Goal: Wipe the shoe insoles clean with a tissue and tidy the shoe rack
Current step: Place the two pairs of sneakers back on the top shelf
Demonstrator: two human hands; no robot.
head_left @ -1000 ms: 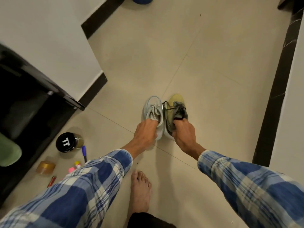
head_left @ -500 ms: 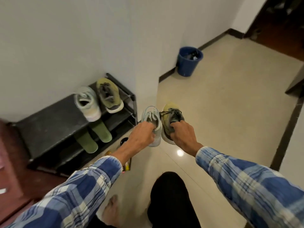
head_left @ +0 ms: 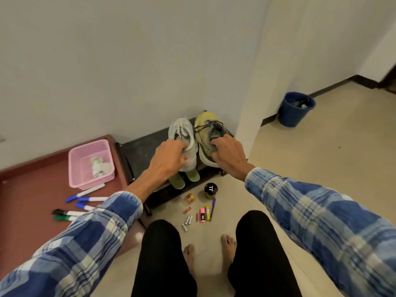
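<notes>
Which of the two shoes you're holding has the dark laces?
The yellow-green shoe in the right hand. Its laces are dark grey, while the pale grey shoe in the left hand has white laces.

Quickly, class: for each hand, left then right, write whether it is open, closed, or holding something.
Left hand: grips the pale grey shoe at its opening.
Right hand: grips the yellow-green shoe at its opening.
</notes>
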